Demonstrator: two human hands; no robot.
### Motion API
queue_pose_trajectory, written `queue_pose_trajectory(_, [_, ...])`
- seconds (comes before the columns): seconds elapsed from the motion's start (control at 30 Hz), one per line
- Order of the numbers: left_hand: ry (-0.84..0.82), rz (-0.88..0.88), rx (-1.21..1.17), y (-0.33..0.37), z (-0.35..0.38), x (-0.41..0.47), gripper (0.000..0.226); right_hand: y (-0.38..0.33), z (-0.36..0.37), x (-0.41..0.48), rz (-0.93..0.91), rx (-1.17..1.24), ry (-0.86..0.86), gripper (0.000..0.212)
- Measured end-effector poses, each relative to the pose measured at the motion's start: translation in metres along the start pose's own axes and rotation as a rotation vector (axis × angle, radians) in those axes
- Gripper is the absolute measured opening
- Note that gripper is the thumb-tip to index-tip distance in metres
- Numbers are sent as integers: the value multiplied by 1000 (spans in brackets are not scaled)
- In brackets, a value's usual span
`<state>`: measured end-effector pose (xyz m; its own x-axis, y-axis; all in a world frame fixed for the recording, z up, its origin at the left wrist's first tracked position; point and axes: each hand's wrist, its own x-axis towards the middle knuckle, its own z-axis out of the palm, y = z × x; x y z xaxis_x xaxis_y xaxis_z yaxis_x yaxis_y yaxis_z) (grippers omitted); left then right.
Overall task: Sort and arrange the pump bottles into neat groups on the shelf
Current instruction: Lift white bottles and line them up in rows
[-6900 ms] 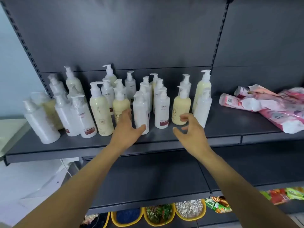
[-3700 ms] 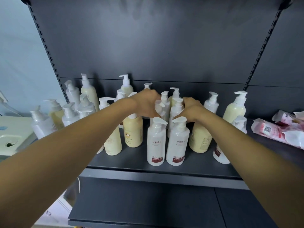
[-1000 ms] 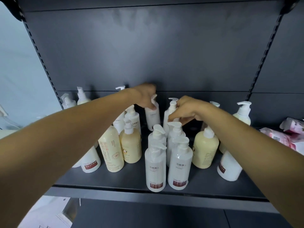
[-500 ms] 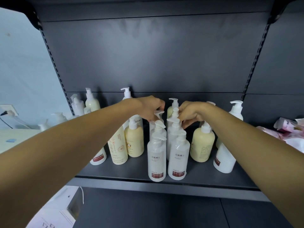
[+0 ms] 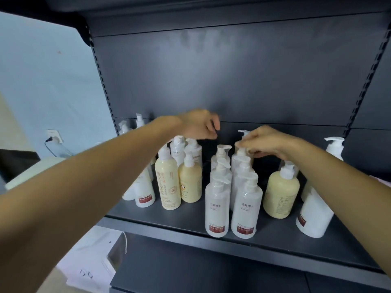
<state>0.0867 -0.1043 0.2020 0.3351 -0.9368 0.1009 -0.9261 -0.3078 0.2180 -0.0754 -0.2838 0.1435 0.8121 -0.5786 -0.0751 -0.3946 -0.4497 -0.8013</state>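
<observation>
White and cream bottles (image 5: 218,205) crowd the shelf (image 5: 275,235).
Right hand (image 5: 264,142) pinches a back bottle's pump (image 5: 243,133); left hand (image 5: 198,124) hovers loosely curled, empty, above others.

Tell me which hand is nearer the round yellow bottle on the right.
Right. The right hand hovers just above and behind the round yellow bottle; the left hand is farther left, past the white rows.

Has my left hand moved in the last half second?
Yes. The left hand has lifted off the white bottles' pumps and hangs above them, against the shelf's back panel.
</observation>
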Motion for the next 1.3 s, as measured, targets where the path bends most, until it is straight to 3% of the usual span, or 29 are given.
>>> queue_pose_trajectory(0.1, [183,-93,93,-13,-24,-17,14,-24,4,-6,-203,-155,256,28])
queue_pose_trajectory(0.17, [191,-177,138,-26,-30,-27,19,-45,9,-11,-312,-168,263,21])
queue_pose_trajectory(0.23, [120,-248,183,-42,-31,-33,20,-67,16,-11,-376,-178,150,20])
queue_pose_trajectory(0.33, [9,-322,189,-64,-28,-35,35,-94,31,-1,-430,-386,-48,35])
queue_pose_trajectory(0.47, [-114,-295,161,-91,-19,-20,53,-110,54,31,-399,-661,-218,60])
queue_pose_trajectory(0.57, [-210,-236,188,-111,-6,-7,60,-112,70,59,-358,-747,-301,63])
queue_pose_trajectory(0.77, [-254,-91,124,-140,13,14,56,-108,93,93,-325,-705,-380,63])
queue_pose_trajectory(0.97, [-188,33,134,-146,22,25,54,-102,98,102,-298,-618,-378,42])
queue_pose_trajectory(1.13, [-128,116,155,-136,11,28,54,-94,80,94,-271,-594,-300,46])
queue_pose_trajectory(1.3, [-33,183,216,-103,-16,41,52,-80,35,87,-240,-484,-152,36])
